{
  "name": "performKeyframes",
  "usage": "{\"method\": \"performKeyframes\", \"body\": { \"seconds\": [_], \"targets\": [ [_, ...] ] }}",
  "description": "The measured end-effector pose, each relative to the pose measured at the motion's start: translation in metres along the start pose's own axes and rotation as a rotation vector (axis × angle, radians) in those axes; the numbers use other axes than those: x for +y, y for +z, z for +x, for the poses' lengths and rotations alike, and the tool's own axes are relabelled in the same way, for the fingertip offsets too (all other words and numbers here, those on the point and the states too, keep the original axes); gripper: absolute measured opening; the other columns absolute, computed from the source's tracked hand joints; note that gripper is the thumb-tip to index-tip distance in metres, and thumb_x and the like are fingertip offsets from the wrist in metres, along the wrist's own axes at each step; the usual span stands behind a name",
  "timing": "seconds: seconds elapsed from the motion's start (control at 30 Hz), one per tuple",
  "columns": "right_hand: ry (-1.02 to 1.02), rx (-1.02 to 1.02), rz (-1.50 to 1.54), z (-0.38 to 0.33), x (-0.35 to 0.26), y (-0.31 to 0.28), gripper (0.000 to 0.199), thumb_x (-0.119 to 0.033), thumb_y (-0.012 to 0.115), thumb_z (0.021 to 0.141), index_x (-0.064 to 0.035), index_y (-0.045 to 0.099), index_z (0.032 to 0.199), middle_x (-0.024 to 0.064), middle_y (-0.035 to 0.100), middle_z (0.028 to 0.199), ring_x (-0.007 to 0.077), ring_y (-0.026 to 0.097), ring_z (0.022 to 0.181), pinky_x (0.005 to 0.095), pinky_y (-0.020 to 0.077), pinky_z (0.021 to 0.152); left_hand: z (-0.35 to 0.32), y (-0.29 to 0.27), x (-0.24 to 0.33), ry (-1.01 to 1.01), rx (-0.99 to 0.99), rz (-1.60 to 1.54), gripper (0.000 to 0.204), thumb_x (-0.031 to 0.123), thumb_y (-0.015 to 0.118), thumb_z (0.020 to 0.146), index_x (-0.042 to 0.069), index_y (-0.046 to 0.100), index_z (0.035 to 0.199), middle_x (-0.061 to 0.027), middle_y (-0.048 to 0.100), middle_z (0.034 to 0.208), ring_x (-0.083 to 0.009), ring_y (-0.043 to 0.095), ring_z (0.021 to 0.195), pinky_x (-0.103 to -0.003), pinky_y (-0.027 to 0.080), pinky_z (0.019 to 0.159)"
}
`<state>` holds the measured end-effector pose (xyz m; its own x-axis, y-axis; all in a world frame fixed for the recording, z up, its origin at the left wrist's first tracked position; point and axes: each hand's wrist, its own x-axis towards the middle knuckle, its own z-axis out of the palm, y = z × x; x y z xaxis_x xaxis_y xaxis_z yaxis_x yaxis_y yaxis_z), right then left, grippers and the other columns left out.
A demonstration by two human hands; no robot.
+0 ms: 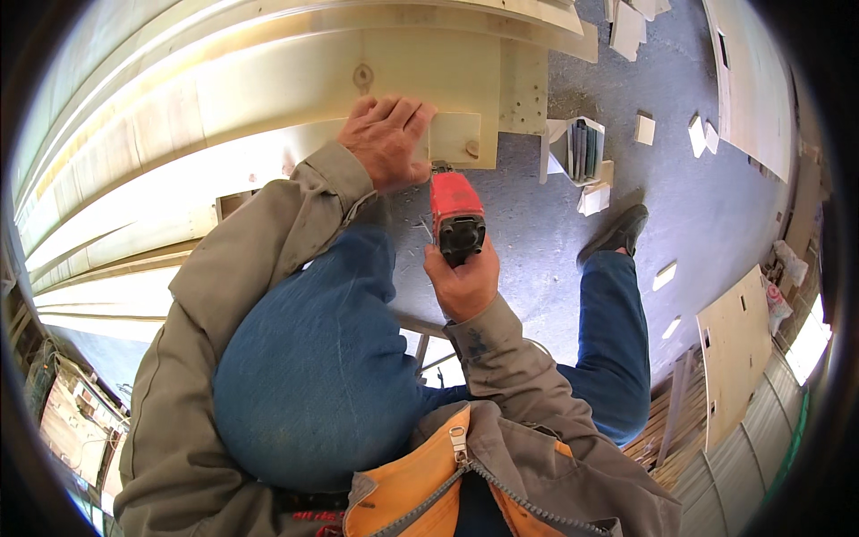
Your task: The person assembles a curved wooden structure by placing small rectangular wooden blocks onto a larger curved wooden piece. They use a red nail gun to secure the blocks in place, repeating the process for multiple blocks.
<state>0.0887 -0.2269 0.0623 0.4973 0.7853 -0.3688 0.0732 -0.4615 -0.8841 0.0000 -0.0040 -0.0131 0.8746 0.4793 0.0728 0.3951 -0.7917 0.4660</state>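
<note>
My left hand (386, 139) rests on a pale wooden strip (455, 134) that lies along the near edge of a larger wooden panel (313, 76). Its fingers reach over the strip, while the thumb is down by the near edge. In my right hand (467, 282) is a red and black nail gun (456, 201), its handle wrapped by the fingers. The gun's nose meets the strip's near edge, just right of my left thumb; whether it presses there cannot be made out. The trigger is hidden.
Long boards (107, 170) are stacked at the left. On the grey floor (528, 233) stands an open box (573, 148) holding dark strips, with wood offcuts (644, 128) scattered around. Large plywood sheets (735, 345) are at the right. My shoe (617, 233) is right of the gun.
</note>
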Motion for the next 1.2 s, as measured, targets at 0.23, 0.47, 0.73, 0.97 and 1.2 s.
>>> {"method": "performKeyframes", "body": {
  "seconds": [0.23,0.47,0.73,0.97,1.2],
  "targets": [
    [0.05,-0.045,0.003,0.009,-0.005,0.004,0.036,-0.007,0.076,0.086,-0.0029,0.065,0.121,0.0175,0.07,0.111,0.0343,0.07,0.101,0.0404,0.0555,0.09,-0.001,0.002,-0.002,0.02,0.029,0.01,0.085,0.048,0.086,0.075,0.009,0.056,0.144,-0.0101,0.059,0.137,-0.0294,0.058,0.128,-0.046,0.04,0.111],
    [0.028,-0.03,-0.041,0.011,-0.009,0.005,0.039,-0.008,0.076,0.086,-0.0027,0.065,0.123,0.0179,0.069,0.113,0.0353,0.07,0.102,0.041,0.0555,0.091,-0.001,0.004,-0.001,0.029,0.04,0.026,0.089,0.051,0.086,0.074,0.008,0.055,0.145,-0.0108,0.059,0.137,-0.0303,0.057,0.128,-0.046,0.04,0.111],
    [0.031,-0.069,-0.022,0.012,-0.005,0.004,0.041,-0.008,0.076,0.086,-0.0035,0.065,0.125,0.0186,0.069,0.115,0.0371,0.069,0.105,0.0416,0.055,0.093,-0.003,0.002,-0.002,0.022,0.014,0.026,0.089,0.052,0.085,0.076,0.008,0.055,0.146,-0.0115,0.059,0.137,-0.0307,0.057,0.129,-0.046,0.04,0.111],
    [0.014,-0.071,-0.03,0.01,-0.003,0.008,0.049,-0.008,0.075,0.084,-0.0042,0.063,0.132,0.0197,0.067,0.119,0.0406,0.067,0.107,0.0446,0.0548,0.094,-0.002,0.001,0.0,0.017,0.005,0.008,0.081,0.043,0.083,0.079,0.008,0.055,0.146,-0.0115,0.059,0.138,-0.0305,0.056,0.131,-0.046,0.039,0.112],
    [-0.062,-0.007,-0.135,0.009,-0.002,0.016,0.042,-0.007,0.074,0.087,-0.0022,0.062,0.128,0.0159,0.068,0.112,0.0308,0.066,0.1,0.0402,0.0543,0.09,-0.001,0.0,-0.001,0.02,-0.005,0.005,0.077,0.035,0.082,0.079,0.008,0.055,0.146,-0.0108,0.06,0.139,-0.0299,0.056,0.131,-0.046,0.039,0.113]
  ]
}}
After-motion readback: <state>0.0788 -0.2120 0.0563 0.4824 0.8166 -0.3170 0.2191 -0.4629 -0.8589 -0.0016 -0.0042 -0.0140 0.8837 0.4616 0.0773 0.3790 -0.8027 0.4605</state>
